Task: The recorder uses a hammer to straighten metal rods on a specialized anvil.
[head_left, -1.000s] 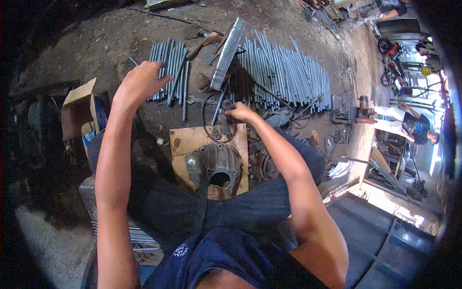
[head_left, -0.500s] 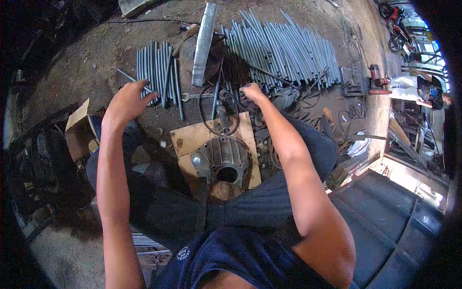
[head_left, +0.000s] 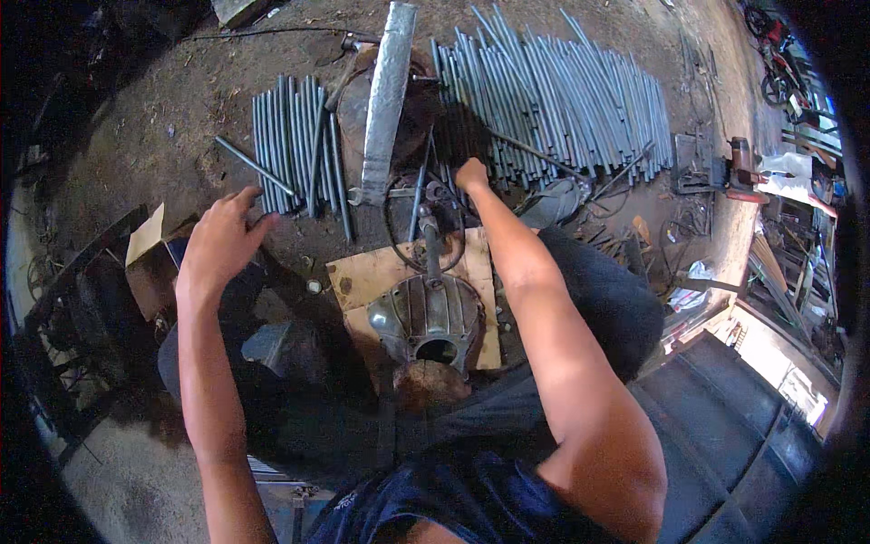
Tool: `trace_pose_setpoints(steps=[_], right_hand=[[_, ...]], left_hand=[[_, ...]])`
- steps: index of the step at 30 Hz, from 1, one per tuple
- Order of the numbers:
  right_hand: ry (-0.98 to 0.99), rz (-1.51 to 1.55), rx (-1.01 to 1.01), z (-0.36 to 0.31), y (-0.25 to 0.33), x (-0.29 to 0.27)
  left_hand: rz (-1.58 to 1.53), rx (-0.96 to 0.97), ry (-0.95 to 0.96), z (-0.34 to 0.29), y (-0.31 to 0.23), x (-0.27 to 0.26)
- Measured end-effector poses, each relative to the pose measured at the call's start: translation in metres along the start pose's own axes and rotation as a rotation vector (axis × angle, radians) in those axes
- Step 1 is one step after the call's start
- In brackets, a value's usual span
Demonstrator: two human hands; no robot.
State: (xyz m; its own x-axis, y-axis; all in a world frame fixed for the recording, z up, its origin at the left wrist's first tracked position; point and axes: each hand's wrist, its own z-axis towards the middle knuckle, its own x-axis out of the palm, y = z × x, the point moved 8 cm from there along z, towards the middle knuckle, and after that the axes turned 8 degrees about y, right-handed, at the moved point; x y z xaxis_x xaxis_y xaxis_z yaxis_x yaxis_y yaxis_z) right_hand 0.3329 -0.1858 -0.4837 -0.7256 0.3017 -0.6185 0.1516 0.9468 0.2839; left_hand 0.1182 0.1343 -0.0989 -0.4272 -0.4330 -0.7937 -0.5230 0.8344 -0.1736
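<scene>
Left hand (head_left: 220, 243) grip wide, empty, near small rod bundle (head_left: 294, 145); right hand (head_left: 471, 174) grip unclear, by large rod pile (head_left: 553, 95); metal housing (head_left: 430, 317) between.

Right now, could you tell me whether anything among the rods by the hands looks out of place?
Yes: one grey rod lies slantwise on the dirt left of the small bundle of rods, just beyond the open left hand. The right hand rests at the edge of the large rod pile, whose rods fan unevenly.
</scene>
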Motion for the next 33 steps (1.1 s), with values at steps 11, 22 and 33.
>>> trace_pose_setpoints(steps=[11,22,33], right_hand=[[-0.223,0.177,-0.528,0.003,0.063,0.027],[-0.205,0.206,-0.208,0.023,0.042,0.075],[-0.257,0.192,-0.195,-0.108,0.048,-0.109]], left_hand=[[-0.03,-0.021,0.041,0.006,0.006,0.011],[-0.079,0.017,0.046,0.005,0.006,0.019],[-0.082,0.095,0.029,-0.01,0.001,0.015]])
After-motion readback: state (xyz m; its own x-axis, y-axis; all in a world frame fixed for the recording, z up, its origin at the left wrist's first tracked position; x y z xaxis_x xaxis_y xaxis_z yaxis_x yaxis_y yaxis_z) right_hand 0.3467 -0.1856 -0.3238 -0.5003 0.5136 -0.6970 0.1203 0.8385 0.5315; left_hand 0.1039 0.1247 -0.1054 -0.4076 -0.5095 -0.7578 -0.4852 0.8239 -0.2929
